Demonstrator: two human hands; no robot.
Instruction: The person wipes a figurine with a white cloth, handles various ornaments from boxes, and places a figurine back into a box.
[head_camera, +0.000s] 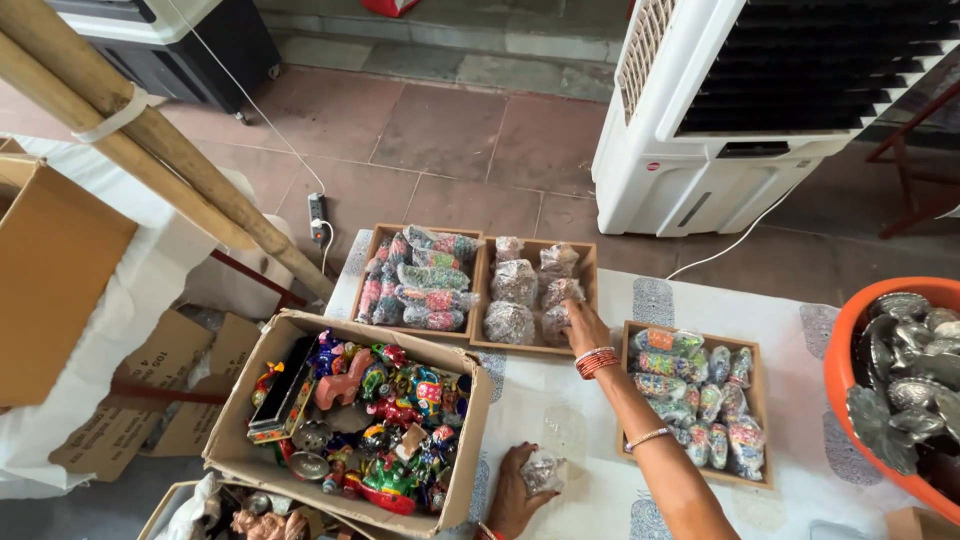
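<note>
Wrapped bundle (543, 470), clear film over speckled contents, cupped in the left hand (515, 490) well below the middle tray (590, 262), fingers curled closed around it. Right hand (585, 325) stretched out to that tray, fingertips spread and resting on the lower right bundle (556, 322) there, flat on top rather than clasping it. Judged as setting bundles in order inside the tray, with one more waiting in the other hand. For a next bundle, likely a need for a free gap among the six or so already lying there, and a gentle touch on the thin film. Just left of the middle tray and touching it, a second wooden tray (372, 245) of long multicoloured packets. Down to its right, apart from it, a third tray (760, 345) of small colourful packets. Below and left, an open cardboard box (470, 440) heaped with painted toys. Far right, an orange tub (838, 370) of grey metal pieces. Behind the middle tray, on the floor, a white air cooler (690, 150) with a small round red mark (652, 166). Far left and lower, flattened cardboard (150, 400) with dark printing, too small to make out.
</note>
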